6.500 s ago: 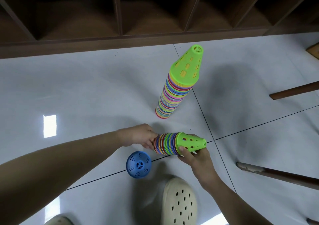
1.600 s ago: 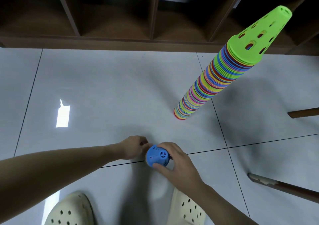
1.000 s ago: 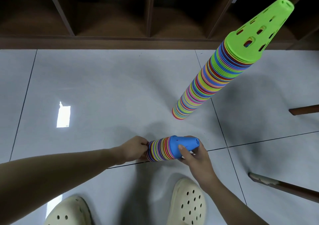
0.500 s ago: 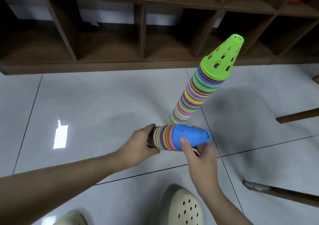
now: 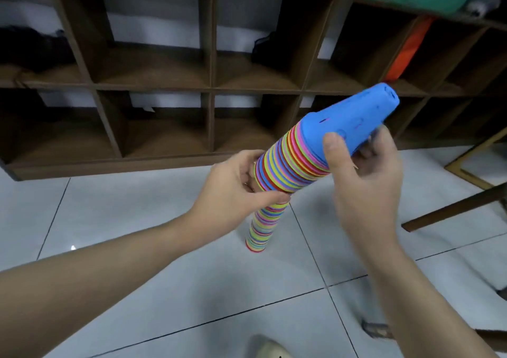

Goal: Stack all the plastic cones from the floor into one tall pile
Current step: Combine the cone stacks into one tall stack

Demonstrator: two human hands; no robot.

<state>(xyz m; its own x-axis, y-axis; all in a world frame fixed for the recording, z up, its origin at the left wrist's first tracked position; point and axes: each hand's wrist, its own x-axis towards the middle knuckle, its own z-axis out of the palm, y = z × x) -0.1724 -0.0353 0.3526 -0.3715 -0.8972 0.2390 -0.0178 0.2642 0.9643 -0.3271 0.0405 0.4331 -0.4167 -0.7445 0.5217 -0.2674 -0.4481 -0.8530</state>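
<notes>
Blue-topped, the small stack [image 5: 310, 149] of cones is held tilted in the air, the left hand [image 5: 233, 182] curled round its base and the right hand [image 5: 365, 171] gripping the blue cone [image 5: 348, 123]. Below it the tall pile [image 5: 263, 226] stands on the tiled floor [image 5: 137, 215], before wooden shelves [image 5: 153, 83].

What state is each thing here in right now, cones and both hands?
Short bundle of nested plastic cones with a blue cone on top: lifted off the floor, tilted, held at both ends.
Tall multicoloured cone pile: standing on the floor, top hidden behind the bundle.
Left hand: grips the bundle's wide end.
Right hand: holds the blue tip.
</notes>
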